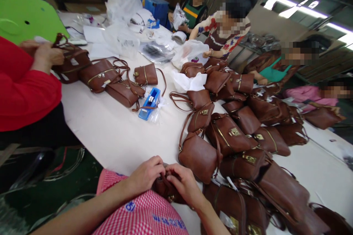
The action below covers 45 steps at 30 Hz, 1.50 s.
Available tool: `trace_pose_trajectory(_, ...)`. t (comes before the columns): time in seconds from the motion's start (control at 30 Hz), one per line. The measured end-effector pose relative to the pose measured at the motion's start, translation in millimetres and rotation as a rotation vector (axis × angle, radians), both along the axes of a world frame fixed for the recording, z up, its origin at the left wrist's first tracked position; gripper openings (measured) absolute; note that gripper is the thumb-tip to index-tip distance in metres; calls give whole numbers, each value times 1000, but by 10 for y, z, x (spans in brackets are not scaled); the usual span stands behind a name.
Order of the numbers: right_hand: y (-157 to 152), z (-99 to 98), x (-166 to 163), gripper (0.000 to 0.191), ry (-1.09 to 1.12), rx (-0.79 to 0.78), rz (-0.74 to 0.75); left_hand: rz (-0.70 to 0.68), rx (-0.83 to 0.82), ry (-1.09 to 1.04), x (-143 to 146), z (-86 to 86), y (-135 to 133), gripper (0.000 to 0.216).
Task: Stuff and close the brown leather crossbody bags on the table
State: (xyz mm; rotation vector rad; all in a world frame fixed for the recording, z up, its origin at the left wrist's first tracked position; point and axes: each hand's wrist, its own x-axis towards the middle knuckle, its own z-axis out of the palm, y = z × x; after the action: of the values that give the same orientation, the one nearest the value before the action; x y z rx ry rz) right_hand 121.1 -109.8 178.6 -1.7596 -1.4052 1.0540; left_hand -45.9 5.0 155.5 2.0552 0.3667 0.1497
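Observation:
My left hand and my right hand meet at the table's near edge, both closed on a small brown leather bag that rests against my pink checked apron. Most of that bag is hidden under my fingers. Just beyond my right hand lies a heap of similar brown bags with gold clasps and thin straps.
A blue tape dispenser lies mid-table on the white tabletop. A person in red at the left handles a bag next to three more. Several other people sit along the far side among plastic wrappers and white paper.

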Motion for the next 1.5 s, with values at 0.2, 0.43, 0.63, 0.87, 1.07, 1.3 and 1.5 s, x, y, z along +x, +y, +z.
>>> trace_pose_trajectory(0.2,-15,-109,-131,8,14,116,-168,178,-93,105,20,145,-54,4)
trace_pose_trajectory(0.43,-71,-185,-121,10,41,136,-125,266,12,224,94,165,-224,4)
trace_pose_trajectory(0.63,-353,-120,40,47,-366,209,112,197,184,314,181,320,-203,13)
trace_pose_trajectory(0.87,-460,-289,-221,39,-692,243,-1,-442,699,294,515,564,62,14)
trace_pose_trajectory(1.07,-455,-304,-62,18,-660,291,46,-878,711,151,798,588,261,21)
trace_pose_trajectory(1.3,-453,-158,311,29,-525,263,170,-854,774,-154,521,554,376,21)
trace_pose_trajectory(1.5,-222,69,374,26,-402,247,249,-760,697,-256,482,525,451,15)
